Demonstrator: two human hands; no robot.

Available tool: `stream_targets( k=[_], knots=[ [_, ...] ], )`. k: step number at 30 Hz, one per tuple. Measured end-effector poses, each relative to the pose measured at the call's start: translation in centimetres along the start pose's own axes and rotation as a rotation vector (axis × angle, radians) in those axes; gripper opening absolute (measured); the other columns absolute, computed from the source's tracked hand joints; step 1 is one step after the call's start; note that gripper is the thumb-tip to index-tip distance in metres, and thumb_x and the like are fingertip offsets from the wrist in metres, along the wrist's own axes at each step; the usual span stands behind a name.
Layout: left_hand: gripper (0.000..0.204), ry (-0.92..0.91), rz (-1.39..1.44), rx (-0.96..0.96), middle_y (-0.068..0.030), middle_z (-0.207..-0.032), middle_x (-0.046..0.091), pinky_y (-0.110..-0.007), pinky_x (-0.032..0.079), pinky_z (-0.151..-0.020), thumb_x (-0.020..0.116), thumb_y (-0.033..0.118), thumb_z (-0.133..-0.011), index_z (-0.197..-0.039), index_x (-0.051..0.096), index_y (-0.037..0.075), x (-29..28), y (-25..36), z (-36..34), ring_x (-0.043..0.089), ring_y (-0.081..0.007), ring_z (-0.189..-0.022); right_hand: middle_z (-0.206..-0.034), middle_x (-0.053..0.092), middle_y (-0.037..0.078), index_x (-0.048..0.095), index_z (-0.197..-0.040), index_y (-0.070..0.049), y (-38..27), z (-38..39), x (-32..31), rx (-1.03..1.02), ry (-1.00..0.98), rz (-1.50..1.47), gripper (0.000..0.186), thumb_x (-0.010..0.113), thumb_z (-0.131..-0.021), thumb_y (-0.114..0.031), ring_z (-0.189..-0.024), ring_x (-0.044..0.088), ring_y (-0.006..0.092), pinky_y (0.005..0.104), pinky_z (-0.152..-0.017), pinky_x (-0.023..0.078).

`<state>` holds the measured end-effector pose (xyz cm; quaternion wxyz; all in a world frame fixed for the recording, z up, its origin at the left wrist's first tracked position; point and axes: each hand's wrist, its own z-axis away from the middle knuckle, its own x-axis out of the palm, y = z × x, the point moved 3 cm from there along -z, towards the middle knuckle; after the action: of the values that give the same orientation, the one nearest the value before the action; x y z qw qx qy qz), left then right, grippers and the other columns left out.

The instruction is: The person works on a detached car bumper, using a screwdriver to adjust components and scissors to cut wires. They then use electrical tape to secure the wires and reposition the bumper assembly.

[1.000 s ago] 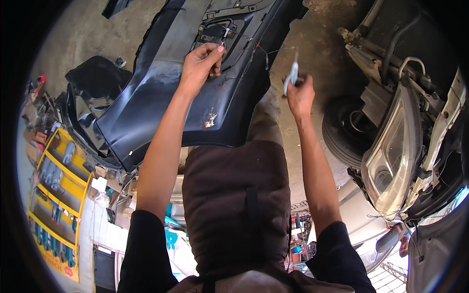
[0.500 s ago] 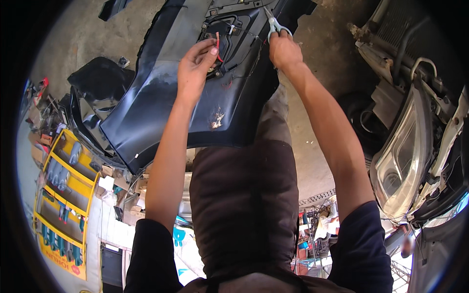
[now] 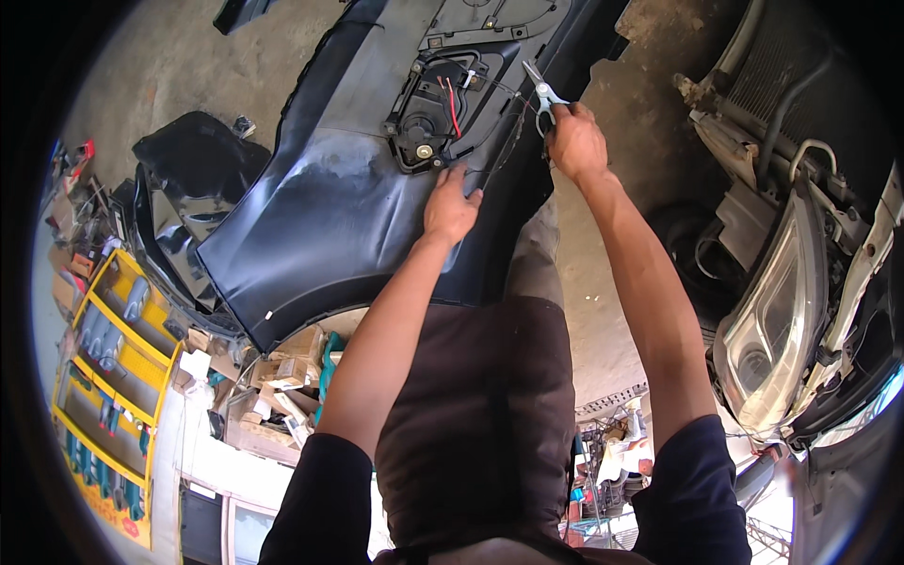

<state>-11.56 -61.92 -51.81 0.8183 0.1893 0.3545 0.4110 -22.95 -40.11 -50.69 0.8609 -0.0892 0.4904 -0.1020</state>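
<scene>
A large black car body panel (image 3: 311, 212) lies before me, with a black bracket-like part (image 3: 414, 122) and thin wiring on its inner side. My left hand (image 3: 453, 207) is low over the panel, just below that part. Its fingers are stretched out and the thumb stands apart; I see nothing held, though the palm side is hidden. A red strip (image 3: 455, 108), perhaps wire or tape, lies across the black part. My right hand (image 3: 578, 143) grips scissors (image 3: 543, 92) with pale blue handles, their blades pointing up and left beside a thin dark wire (image 3: 516, 127).
On the right stand a headlight (image 3: 763, 348) and a car's front frame. Black trim pieces (image 3: 198, 155) lie on the floor to the left. A yellow rack (image 3: 122, 330) holding tools stands at the lower left, near cardboard boxes (image 3: 287, 372).
My left hand has let go of the red strip and moved down and right over the panel. My right hand, still with the scissors, has shifted slightly right and down.
</scene>
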Motion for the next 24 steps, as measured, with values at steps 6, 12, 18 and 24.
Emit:
stream_targets(
  k=[6,12,18,24],
  knots=[
    [0.038,-0.311,-0.15,-0.149,-0.0146,-0.11,0.064,-0.042,0.05,-0.086,0.069,0.024,-0.087,-0.119,0.064,0.005,1.0,1.1,-0.4,0.062,-0.0339,-0.104,-0.085,0.072,0.018,0.074,-0.096,-0.003,1.6,-2.5,-1.5,0.334,0.155,-0.552,0.033,0.063,-0.081,-0.03,-0.088,0.071,0.031,0.039,-0.081,0.054],
    [0.033,-0.222,-0.164,0.076,-0.0172,-0.119,0.061,-0.043,0.049,-0.093,0.066,0.021,-0.089,-0.119,0.064,0.008,-0.2,-0.4,1.6,0.06,-0.0361,-0.111,-0.072,0.067,0.011,0.071,-0.092,0.01,1.5,-0.9,-1.9,0.564,0.212,-1.163,0.042,0.068,-0.084,-0.031,-0.062,0.065,0.0154,0.0281,-0.06,0.05],
    [0.049,-0.273,0.414,-0.088,-0.0154,-0.124,0.063,-0.033,0.048,-0.091,0.071,0.025,-0.089,-0.129,0.057,0.001,0.5,-1.1,0.5,0.062,-0.0215,-0.108,-0.065,0.061,0.003,0.072,-0.084,0.002,0.5,-1.0,-4.3,0.429,0.314,-0.77,0.04,0.062,-0.09,-0.037,-0.058,0.055,0.0111,0.027,-0.052,0.038],
    [0.065,-0.232,0.931,-0.092,-0.0117,-0.131,0.057,-0.036,0.047,-0.092,0.065,0.045,-0.093,-0.14,0.047,0.004,1.8,7.4,-1.4,0.057,-0.0224,-0.116,-0.06,0.06,0.013,0.068,-0.078,-0.002,-0.2,4.1,-3.4,0.256,0.226,-0.723,0.042,0.056,-0.094,-0.038,-0.053,0.058,0.0233,0.0397,-0.052,0.046]
  ],
)
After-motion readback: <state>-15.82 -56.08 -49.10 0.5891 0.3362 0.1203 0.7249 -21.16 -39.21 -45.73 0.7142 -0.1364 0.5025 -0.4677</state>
